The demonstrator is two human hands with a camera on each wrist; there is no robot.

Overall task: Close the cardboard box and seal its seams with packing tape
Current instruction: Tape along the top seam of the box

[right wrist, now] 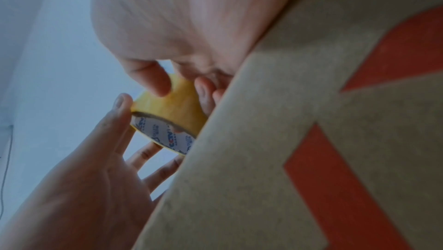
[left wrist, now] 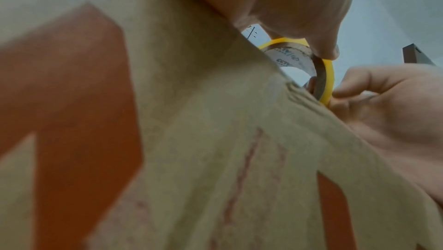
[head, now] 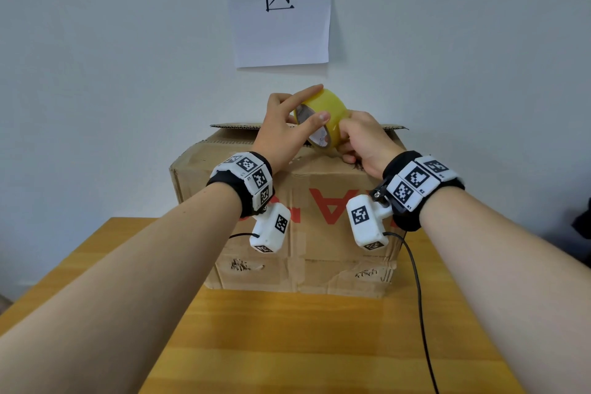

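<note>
A brown cardboard box [head: 319, 269] with red lettering stands on the wooden table [head: 287, 345] against the wall. Its far flap [head: 236, 126] still shows a raised edge. Just above the box top, both hands hold a yellow roll of packing tape [head: 334, 107]. My left hand [head: 319, 102] pinches the roll's rim between thumb and index finger, its other fingers spread. My right hand [head: 347, 137] has its fingers curled against the roll's outer face, thumb on the tape. The wrist views show the tape roll [left wrist: 328, 76] [right wrist: 172, 110] at the box's upper edge [left wrist: 299, 91].
A white paper sign [head: 281, 6] hangs on the wall behind the box. A black cable [head: 419, 297] runs from the right wrist camera across the table. A dark object [head: 582, 221] shows at the right edge. Bare tabletop lies in front of the box.
</note>
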